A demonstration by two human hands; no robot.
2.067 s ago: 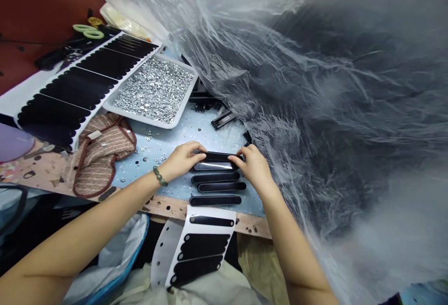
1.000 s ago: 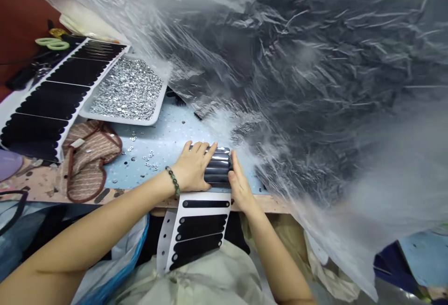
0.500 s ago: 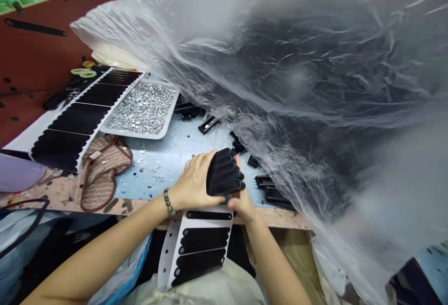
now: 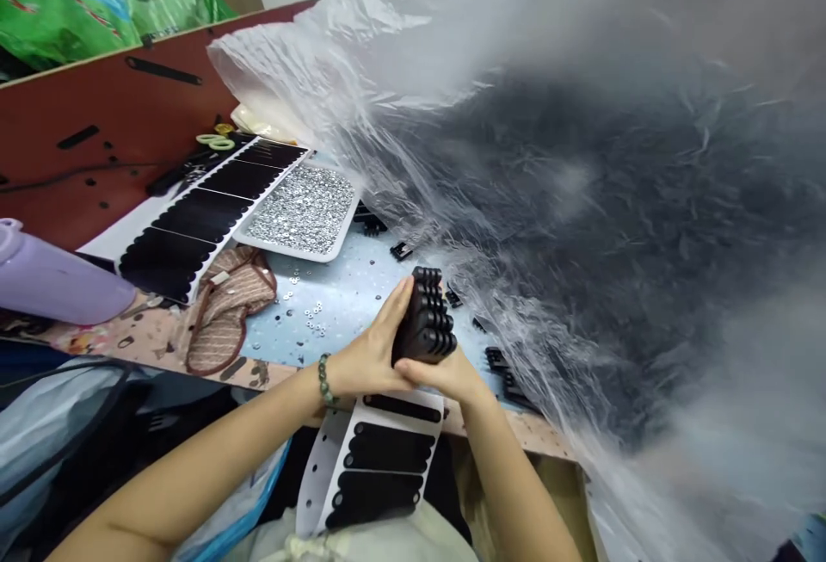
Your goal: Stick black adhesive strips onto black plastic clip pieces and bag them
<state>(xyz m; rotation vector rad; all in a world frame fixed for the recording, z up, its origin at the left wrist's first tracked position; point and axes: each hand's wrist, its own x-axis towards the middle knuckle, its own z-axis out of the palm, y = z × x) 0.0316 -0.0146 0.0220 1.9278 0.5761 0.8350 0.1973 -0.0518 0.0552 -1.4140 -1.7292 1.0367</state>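
Note:
A bundle of stacked black plastic pieces (image 4: 424,317) is held upright between both hands above the table's front edge. My left hand (image 4: 374,351), with a green bead bracelet on its wrist, presses the bundle's left side. My right hand (image 4: 448,373) wraps its lower right side, thumb across the front; its other fingers are hidden behind the bundle. Just below the hands, a white backing sheet (image 4: 387,469) with rows of black strips hangs down over my lap.
A white tray (image 4: 284,250) of small metal rings stands on the blue table, beside a long sheet of black strips (image 4: 206,213). A striped cloth (image 4: 223,321) and purple bottle (image 4: 61,278) lie left. Clear plastic (image 4: 581,226) covers the right. Black pieces (image 4: 507,373) lie beneath its edge.
The bundle has been turned so its rounded ends face up and right, and both hands have shifted their hold on it. The view has swung left, showing more of the bottle.

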